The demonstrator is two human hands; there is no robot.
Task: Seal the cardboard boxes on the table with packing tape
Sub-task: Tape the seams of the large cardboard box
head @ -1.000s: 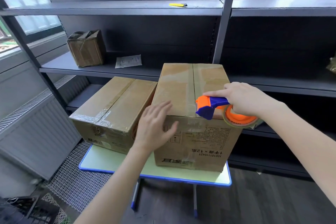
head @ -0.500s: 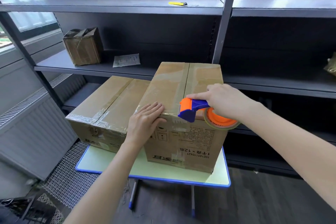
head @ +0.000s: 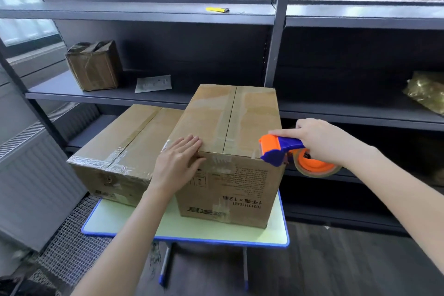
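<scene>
Left hand (head: 179, 162) flat on tall cardboard box (head: 230, 151) near edge; right hand (head: 322, 143) gripping tape dispenser (head: 288, 151) at box's right corner.

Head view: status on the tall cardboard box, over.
Left hand flat on near top edge of tall brown cardboard box. Right hand grips orange-and-blue tape dispenser at its near right corner. Top seam unobstructed.

Your tape dispenser (head: 281, 149) half behind your right hand (head: 323, 142); the golden bag (head: 426, 92) partly beyond the right edge.
</scene>
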